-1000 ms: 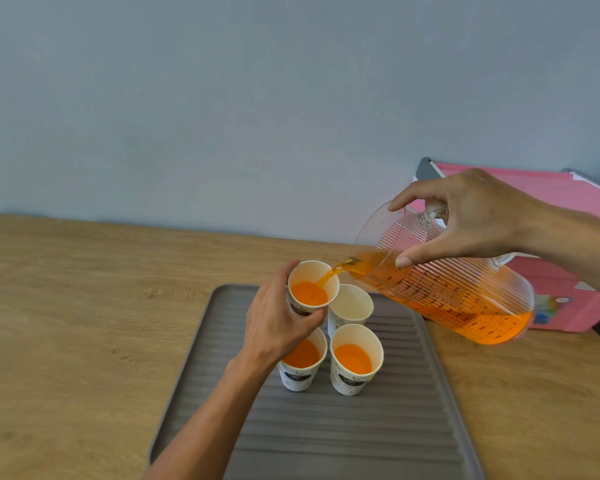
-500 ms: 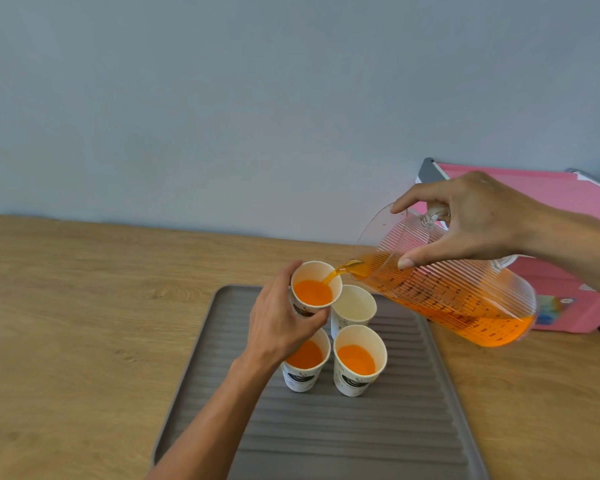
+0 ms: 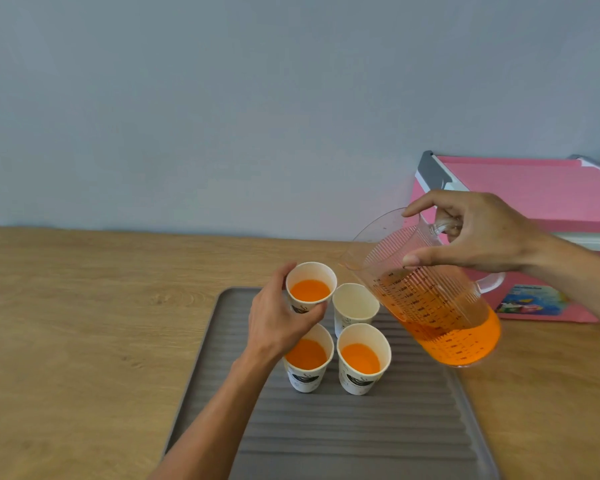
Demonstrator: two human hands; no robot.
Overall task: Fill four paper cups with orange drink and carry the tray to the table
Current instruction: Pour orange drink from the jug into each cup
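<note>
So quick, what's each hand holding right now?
Left hand: grips a paper cup with orange drink in it.
Right hand: grips the tilted clear pitcher by its handle.

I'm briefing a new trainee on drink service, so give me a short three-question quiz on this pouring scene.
1. Fill in: the held cup in the left hand is ____ (filled/empty).
2. True or false: the back cup beside the pitcher holds orange drink.
3. What grips the pitcher? A) the left hand B) the right hand C) both hands

Key: 1 filled; 2 false, it is empty; 3 B.
</note>
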